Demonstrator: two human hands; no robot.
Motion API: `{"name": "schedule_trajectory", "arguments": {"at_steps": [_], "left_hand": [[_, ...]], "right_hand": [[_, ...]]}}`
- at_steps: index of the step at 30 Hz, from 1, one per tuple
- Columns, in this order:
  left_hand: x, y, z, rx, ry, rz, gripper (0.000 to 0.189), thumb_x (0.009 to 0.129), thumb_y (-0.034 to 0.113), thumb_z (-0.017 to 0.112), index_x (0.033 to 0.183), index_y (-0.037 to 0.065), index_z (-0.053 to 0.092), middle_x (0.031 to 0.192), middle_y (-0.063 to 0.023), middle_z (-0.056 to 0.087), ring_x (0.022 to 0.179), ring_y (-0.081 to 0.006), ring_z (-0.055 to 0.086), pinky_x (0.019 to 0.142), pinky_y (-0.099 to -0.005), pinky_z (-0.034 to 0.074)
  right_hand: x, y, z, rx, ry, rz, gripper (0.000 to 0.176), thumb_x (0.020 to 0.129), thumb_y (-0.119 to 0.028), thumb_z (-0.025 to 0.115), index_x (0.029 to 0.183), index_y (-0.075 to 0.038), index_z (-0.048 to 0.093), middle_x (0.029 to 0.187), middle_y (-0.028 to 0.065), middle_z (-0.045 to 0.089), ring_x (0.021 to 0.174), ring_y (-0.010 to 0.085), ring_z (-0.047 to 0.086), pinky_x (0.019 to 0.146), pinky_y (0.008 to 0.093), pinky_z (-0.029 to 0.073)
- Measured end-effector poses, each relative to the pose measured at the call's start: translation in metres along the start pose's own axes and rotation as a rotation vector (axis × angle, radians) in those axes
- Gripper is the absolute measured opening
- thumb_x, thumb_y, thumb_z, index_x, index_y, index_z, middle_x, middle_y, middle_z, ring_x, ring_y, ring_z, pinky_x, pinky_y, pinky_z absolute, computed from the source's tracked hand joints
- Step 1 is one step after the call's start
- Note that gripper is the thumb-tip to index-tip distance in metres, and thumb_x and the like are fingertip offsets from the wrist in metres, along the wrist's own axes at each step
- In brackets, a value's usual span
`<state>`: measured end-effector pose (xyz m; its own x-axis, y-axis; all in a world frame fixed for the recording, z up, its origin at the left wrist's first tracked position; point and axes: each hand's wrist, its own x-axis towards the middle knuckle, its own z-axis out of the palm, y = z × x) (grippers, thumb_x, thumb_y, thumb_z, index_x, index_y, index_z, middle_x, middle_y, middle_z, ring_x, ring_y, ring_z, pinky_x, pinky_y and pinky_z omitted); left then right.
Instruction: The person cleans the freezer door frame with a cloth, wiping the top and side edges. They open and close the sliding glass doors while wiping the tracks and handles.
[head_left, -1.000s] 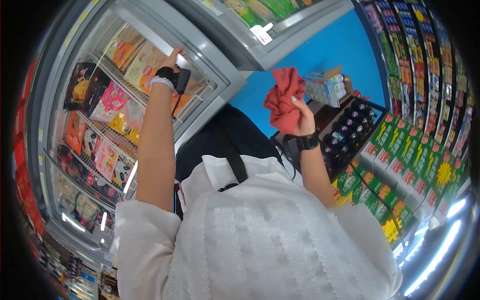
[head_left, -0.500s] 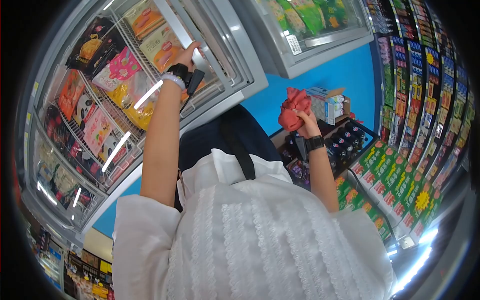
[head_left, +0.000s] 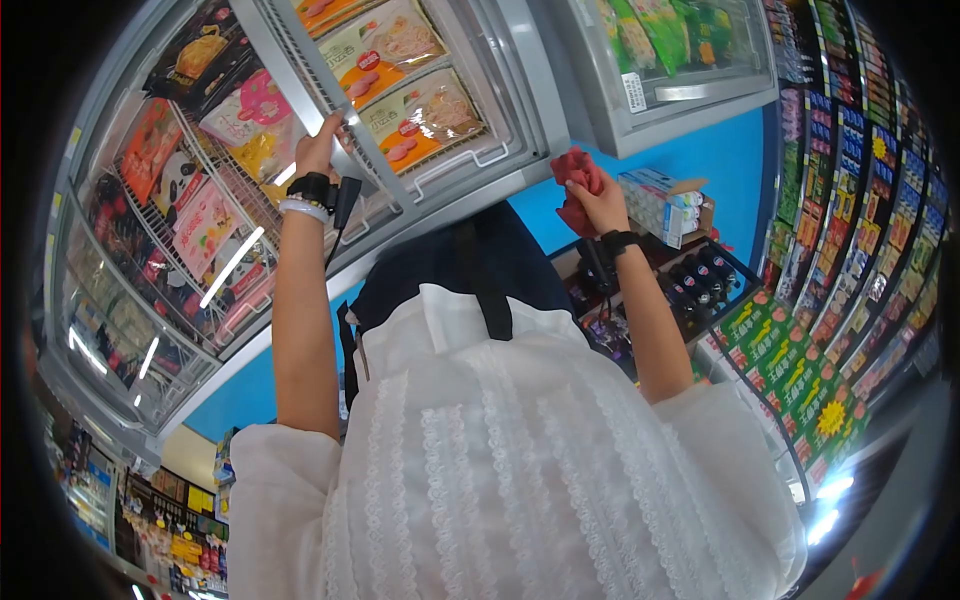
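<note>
My left hand point(head_left: 317, 152) has its fingers wrapped round the metal edge of a sliding glass freezer lid point(head_left: 272, 52). To the right of that edge, the chest freezer point(head_left: 545, 105) lies uncovered, with orange and white food packets point(head_left: 430, 110) in a wire basket. Under the glass are more bags, among them a pink packet point(head_left: 205, 228). My right hand point(head_left: 604, 208) grips a crumpled red cloth point(head_left: 576, 188) beside the freezer's front corner. The cloth hangs partly below the fingers. Both wrists carry black straps with small devices.
A second freezer point(head_left: 700, 95) with green bags stands at the upper right. Below my right hand are a carton of white items point(head_left: 665, 212), dark-capped bottles point(head_left: 700, 280) in a crate and green boxes point(head_left: 785, 350). Full shelves point(head_left: 840, 180) line the far right.
My left hand has slid the glass lid leftward, uncovering more packets on the right. My right hand, with the cloth, has moved slightly up and left, closer to the freezer's corner.
</note>
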<state>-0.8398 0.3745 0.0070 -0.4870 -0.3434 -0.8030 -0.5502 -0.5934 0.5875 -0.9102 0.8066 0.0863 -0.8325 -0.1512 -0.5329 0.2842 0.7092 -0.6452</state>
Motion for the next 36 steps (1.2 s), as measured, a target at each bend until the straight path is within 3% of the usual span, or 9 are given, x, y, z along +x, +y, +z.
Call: {"name": "schedule_trajectory", "arguments": {"at_steps": [2,4,9,12,14,16,24,28,36], "left_hand": [[0.006,0.000,-0.005,0.107,0.041,-0.019,0.018,0.078,0.014,0.068,0.082,0.000,0.057,0.070,-0.0063,0.057,0.060,-0.0170,0.055,0.056,-0.0289,0.046],[0.009,0.000,-0.013,0.042,-0.070,-0.031,0.018,0.076,0.013,0.067,0.083,0.000,0.056,0.071,-0.0069,0.057,0.059,-0.0169,0.055,0.057,-0.0297,0.047],[0.009,-0.005,-0.056,-0.009,-0.099,-0.078,0.022,0.077,0.016,0.067,0.086,-0.001,0.056,0.072,-0.0062,0.057,0.060,-0.0170,0.056,0.055,-0.0303,0.049],[-0.003,-0.004,-0.097,0.194,0.077,0.006,0.030,0.073,0.030,0.067,0.073,0.002,0.060,0.069,-0.0077,0.058,0.061,-0.0164,0.055,0.056,-0.0291,0.040],[0.017,-0.020,-0.157,0.325,0.210,-0.096,0.041,0.066,0.038,0.071,0.080,0.001,0.064,0.072,-0.0082,0.060,0.068,-0.0146,0.056,0.058,-0.0322,0.042],[0.046,-0.047,-0.224,0.381,0.325,0.041,0.044,0.067,0.039,0.071,0.082,-0.001,0.064,0.072,-0.0083,0.060,0.062,-0.0158,0.057,0.055,-0.0329,0.044],[-0.023,-0.008,-0.261,0.360,0.711,0.107,0.040,0.069,0.035,0.067,0.074,-0.004,0.060,0.056,-0.0100,0.056,0.045,-0.0173,0.054,0.044,-0.0299,0.044],[-0.043,0.000,-0.238,0.328,0.793,0.197,0.034,0.070,0.027,0.068,0.076,-0.005,0.058,0.057,-0.0113,0.055,0.042,-0.0181,0.050,0.040,-0.0301,0.039],[-0.045,-0.001,-0.235,0.257,0.792,0.238,0.036,0.067,0.030,0.070,0.076,-0.004,0.063,0.058,-0.0099,0.056,0.049,-0.0180,0.055,0.044,-0.0300,0.043]], "right_hand": [[-0.002,-0.026,0.010,-0.132,-0.027,0.003,0.037,0.075,-0.018,0.069,0.108,-0.003,0.060,0.100,0.0166,0.062,0.086,0.0283,0.062,0.076,0.0337,0.048],[0.003,-0.039,0.018,-0.361,-0.028,-0.229,0.034,0.075,-0.015,0.066,0.106,-0.003,0.059,0.099,0.0175,0.059,0.089,0.0343,0.059,0.077,0.0380,0.048],[-0.003,-0.042,0.018,-0.292,-0.110,-0.202,0.032,0.075,-0.014,0.066,0.103,-0.002,0.059,0.098,0.0177,0.058,0.091,0.0367,0.057,0.078,0.0398,0.046],[-0.013,-0.037,0.016,-0.326,-0.118,-0.184,0.031,0.075,-0.013,0.066,0.102,-0.001,0.058,0.098,0.0181,0.058,0.090,0.0368,0.057,0.078,0.0399,0.046],[-0.019,-0.030,0.015,-0.309,-0.115,-0.163,0.031,0.075,-0.013,0.066,0.102,-0.001,0.058,0.098,0.0182,0.058,0.090,0.0370,0.057,0.078,0.0400,0.046],[-0.020,-0.027,0.018,-0.299,-0.101,-0.140,0.031,0.074,-0.013,0.066,0.101,0.000,0.058,0.097,0.0183,0.058,0.091,0.0371,0.056,0.078,0.0401,0.045],[-0.011,-0.065,0.081,-0.616,0.075,-0.525,0.028,0.070,-0.007,0.062,0.098,-0.006,0.059,0.106,0.0099,0.057,0.103,0.0298,0.051,0.083,0.0393,0.044],[0.004,-0.052,0.137,-1.265,-0.092,-0.739,0.015,0.077,-0.012,0.054,0.089,-0.012,0.064,0.098,0.0018,0.060,0.101,0.0201,0.052,0.081,0.0401,0.040],[-0.022,-0.092,0.205,-1.118,-0.414,-0.738,0.021,0.071,-0.021,0.062,0.088,-0.010,0.067,0.100,0.0050,0.061,0.106,0.0241,0.051,0.083,0.0442,0.041]]}}
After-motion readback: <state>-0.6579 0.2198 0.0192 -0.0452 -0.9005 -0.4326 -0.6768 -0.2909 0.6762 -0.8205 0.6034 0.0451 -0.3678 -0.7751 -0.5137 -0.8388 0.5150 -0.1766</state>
